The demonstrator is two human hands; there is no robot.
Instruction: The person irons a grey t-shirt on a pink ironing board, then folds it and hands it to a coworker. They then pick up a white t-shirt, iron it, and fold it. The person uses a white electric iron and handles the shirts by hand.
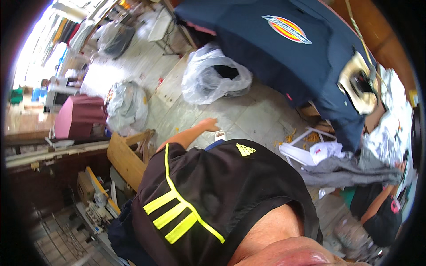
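Observation:
My left hand (208, 124) hangs low over the tiled floor, in front of my body and just above a white sandal (220, 134) on my foot. Its fingers look loosely apart, with nothing seen in them, though they are small and a little smeared. Ahead of the hand, apart from it, a clear plastic bag (195, 84) sits on the floor with something dark inside. No part of my right hand shows; my torso in a black shirt with yellow stripes (186, 186) fills the lower middle.
A table under navy cloth (284, 57) stands ahead right, an iron (363, 82) at its edge. A white stool (295, 153) and grey cloth (350, 170) lie right, near another person's arm (375, 206). Left are a stuffed bag (128, 106) and a wooden board (124, 157).

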